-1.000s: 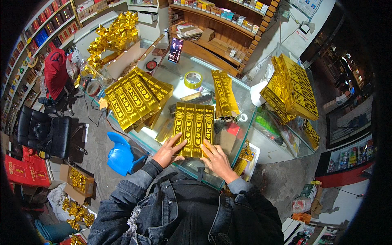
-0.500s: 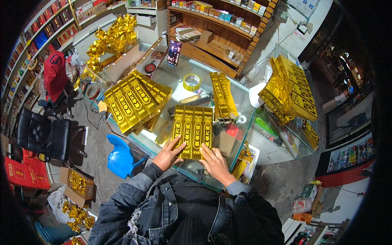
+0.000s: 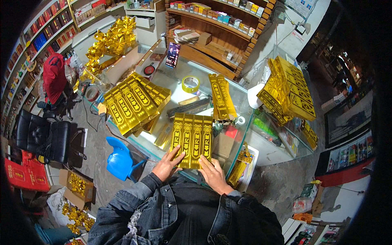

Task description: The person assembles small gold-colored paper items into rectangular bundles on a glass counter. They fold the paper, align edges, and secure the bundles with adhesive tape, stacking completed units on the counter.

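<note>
A gold cardboard sheet with several long black-printed panels lies in front of me, its near end at the glass counter's edge. My left hand grips its near left corner, fingers on top and thumb by the near edge. At the near right corner my right hand holds it in a like way, fingers on top, its thumb mostly hidden. Left of it rests a fanned stack of similar gold sheets. Narrower folded gold pieces lie beyond its right side.
On the glass counter are a yellow tape roll and an upright lit phone. Folded gold structures stand at the right, gold star-like shapes at the far left. A blue chair is beside the counter.
Both hands have drawn the gold sheet a little toward me, its near end now closer to my body. Its surroundings stay as they were.
</note>
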`<state>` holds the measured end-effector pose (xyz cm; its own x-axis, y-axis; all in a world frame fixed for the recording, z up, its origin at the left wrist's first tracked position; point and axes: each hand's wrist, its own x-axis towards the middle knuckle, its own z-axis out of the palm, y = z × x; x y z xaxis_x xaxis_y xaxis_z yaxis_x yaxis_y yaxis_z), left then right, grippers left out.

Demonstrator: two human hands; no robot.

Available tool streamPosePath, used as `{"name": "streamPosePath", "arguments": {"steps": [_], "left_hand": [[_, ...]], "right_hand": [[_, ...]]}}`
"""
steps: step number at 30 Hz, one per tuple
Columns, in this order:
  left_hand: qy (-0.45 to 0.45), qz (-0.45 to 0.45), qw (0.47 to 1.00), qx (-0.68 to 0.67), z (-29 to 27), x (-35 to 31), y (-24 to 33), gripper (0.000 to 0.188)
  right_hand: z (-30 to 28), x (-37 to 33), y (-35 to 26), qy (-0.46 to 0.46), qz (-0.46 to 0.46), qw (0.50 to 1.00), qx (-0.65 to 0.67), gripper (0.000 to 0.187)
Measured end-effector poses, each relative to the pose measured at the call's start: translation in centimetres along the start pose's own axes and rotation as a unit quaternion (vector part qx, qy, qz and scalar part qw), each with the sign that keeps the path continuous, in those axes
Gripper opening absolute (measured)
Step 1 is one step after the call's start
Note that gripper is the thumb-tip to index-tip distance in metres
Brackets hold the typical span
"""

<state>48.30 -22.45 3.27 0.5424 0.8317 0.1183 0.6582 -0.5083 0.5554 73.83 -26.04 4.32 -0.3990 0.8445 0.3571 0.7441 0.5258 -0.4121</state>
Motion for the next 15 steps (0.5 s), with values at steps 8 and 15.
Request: {"name": "streamPosePath", "arguments": {"steps": [8,15], "left_hand": [[0.001,0.0,1.0,0.003,0.18,-0.06,-0.1,0.077],[0.017,0.028,0.999,0.011,0.05,0.01,-0.14,0.08]], "right_hand": [[0.48,-0.29,-0.11,0.03,0.001,0.999,-0.012,0.043],[-0.36,-0.33,-0.37,0.006,0.01,0.999,-0.034,0.048]]}}
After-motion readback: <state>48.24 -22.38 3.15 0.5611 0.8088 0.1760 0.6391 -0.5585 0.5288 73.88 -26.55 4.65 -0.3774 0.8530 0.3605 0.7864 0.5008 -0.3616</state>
